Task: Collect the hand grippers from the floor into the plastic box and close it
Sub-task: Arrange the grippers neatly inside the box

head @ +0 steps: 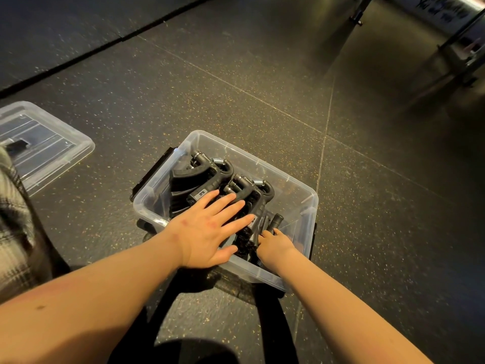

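A dark, speckled rubber floor (367, 206) fills the view, seen from above by a person bending over it. No hand grippers can be seen lying loose on it.

A clear plastic box (312, 203) sits open on the floor directly in front of the person, within easy reach of both arms. Its clear lid (52, 143) lies flat on the floor well off to the left, apart from the box, out of the way while the box is filled.

Inside the box, several black hand grippers (204, 177) with metal springs are packed side by side, probably so that they all fit below the rim.

The left hand (207, 232) lies flat on top of the row with its fingers straight and spread, its grip released. It seems to press the row down and steady it.

The right hand (275, 245) reaches into the near right corner of the box. Its grip is curled around the handle of one hand gripper (277, 219), likely tucking it in beside the others.

The box is not yet closed.
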